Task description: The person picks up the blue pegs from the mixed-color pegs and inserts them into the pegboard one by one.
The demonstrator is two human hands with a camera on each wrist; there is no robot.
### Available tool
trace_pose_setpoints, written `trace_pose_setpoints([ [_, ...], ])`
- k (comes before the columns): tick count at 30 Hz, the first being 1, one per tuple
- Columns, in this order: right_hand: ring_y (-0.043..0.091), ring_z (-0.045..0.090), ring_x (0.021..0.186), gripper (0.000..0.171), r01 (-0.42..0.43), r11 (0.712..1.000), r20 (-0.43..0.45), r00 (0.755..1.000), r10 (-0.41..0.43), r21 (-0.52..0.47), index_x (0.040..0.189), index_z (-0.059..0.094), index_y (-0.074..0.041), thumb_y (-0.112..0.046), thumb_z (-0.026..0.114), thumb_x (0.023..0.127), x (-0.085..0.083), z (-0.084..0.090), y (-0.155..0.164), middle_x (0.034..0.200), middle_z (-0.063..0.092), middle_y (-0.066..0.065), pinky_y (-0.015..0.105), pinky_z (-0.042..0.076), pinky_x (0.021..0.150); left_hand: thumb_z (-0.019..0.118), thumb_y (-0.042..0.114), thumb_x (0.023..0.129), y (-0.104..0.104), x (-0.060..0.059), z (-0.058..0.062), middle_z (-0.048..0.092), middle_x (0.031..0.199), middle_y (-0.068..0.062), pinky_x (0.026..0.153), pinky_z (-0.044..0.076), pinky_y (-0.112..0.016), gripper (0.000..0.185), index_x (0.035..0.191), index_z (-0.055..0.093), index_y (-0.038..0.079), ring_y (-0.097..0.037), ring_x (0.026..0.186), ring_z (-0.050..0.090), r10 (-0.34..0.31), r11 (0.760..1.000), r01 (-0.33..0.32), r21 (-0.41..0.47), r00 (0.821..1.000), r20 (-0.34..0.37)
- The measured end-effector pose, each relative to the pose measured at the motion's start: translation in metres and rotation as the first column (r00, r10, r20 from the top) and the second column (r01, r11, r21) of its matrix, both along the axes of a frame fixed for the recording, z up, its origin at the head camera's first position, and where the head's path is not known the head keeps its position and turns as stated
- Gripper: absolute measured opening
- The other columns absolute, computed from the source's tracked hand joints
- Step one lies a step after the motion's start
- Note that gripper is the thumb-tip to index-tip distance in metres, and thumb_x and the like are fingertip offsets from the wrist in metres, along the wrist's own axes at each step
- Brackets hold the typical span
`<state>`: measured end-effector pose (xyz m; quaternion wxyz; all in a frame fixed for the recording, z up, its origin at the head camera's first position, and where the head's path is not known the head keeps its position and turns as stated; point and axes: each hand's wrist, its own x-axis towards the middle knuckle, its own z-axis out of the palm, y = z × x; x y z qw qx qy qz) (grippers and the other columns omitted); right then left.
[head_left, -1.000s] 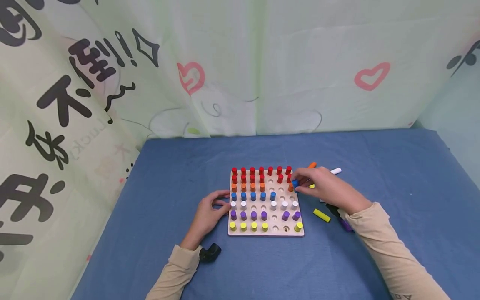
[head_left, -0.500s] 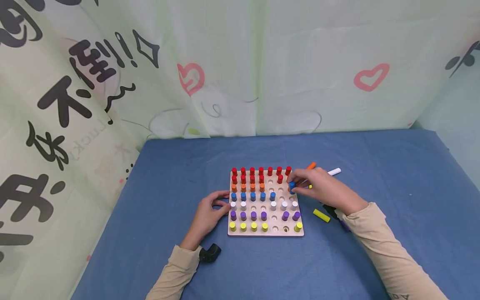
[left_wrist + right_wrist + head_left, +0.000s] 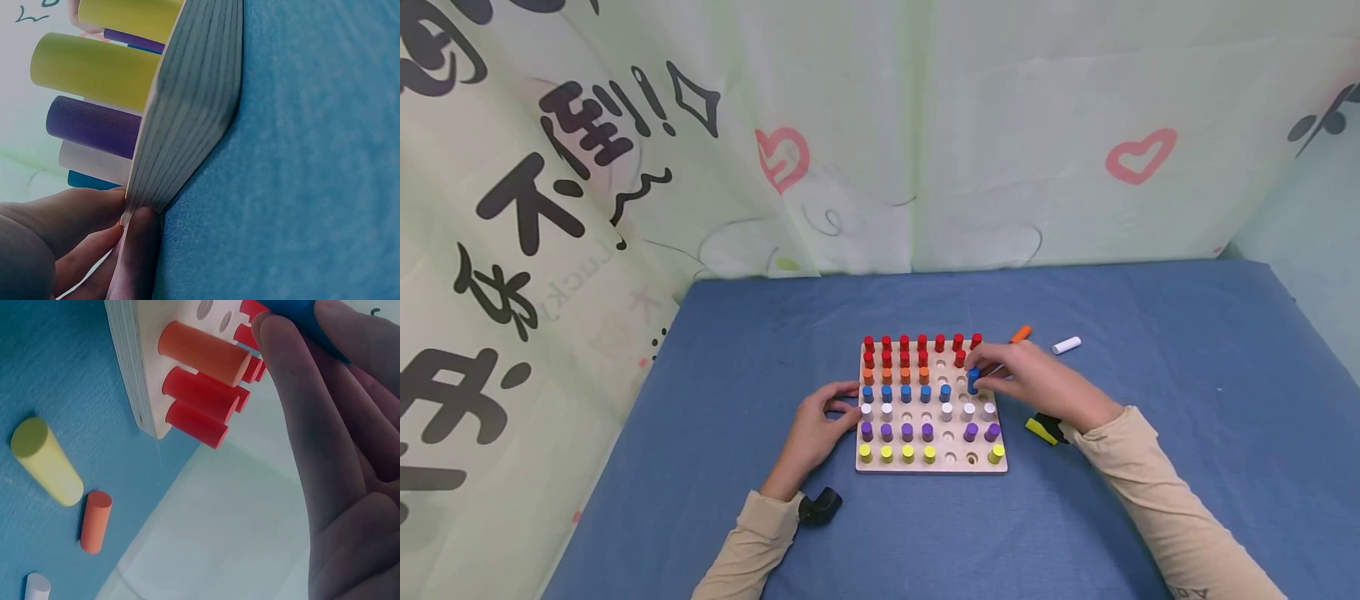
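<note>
A wooden pegboard (image 3: 934, 463) lies on the blue cloth, with rows of red, orange, blue, white, purple and yellow pegs and several empty holes. My right hand (image 3: 988, 374) pinches a blue peg (image 3: 973, 382) upright over the right part of the blue row. In the right wrist view the blue peg (image 3: 305, 314) sits between the fingertips (image 3: 281, 356), next to the board's orange peg (image 3: 200, 353) and red pegs (image 3: 203, 394). My left hand (image 3: 847, 402) grips the board's left edge. In the left wrist view its fingers (image 3: 134, 240) pinch the board's edge (image 3: 187, 106).
Loose pegs lie right of the board: orange (image 3: 1021, 334), white (image 3: 1066, 345), and yellow (image 3: 1040, 430) partly under my right wrist. A black wrist mount (image 3: 820, 505) sits at my left sleeve. A printed curtain (image 3: 880, 133) walls the table's back and left.
My right hand has carried the blue peg left and towards me, from the board's right edge to above the blue row. The white loose peg is now uncovered. My left hand has not moved.
</note>
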<state>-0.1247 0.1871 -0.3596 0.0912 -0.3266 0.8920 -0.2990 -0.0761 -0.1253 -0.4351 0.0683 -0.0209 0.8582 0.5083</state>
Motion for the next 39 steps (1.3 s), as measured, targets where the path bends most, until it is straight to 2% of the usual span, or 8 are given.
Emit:
trace_pose_setpoints([
  [20,0.01,0.07,0.087,0.019,-0.026,0.999,0.075,0.997,0.024,0.031,0.105,0.067,-0.009,-0.005,0.074,0.087,-0.001,-0.011,-0.011,0.095,0.07,-0.002,0.032,0.058,0.081,0.07,0.012,0.093,0.0,-0.001,-0.002,0.066,0.123,-0.006,0.074,0.056,-0.027,0.039,0.131,0.063,0.012,-0.017,0.095,0.064,-0.004,1.0,0.004,0.006,1.0,-0.003],
  [39,0.012,0.07,0.086,0.018,-0.044,0.998,0.043,0.998,0.042,0.033,0.102,0.068,-0.009,-0.003,0.073,0.087,0.0,-0.014,-0.011,0.094,0.071,0.0,0.033,0.058,0.08,0.07,0.012,0.093,0.0,0.0,-0.001,0.066,0.123,-0.007,0.074,0.056,-0.025,0.039,0.131,0.063,0.011,-0.017,0.094,0.064,-0.002,1.0,0.002,0.02,1.0,0.002],
])
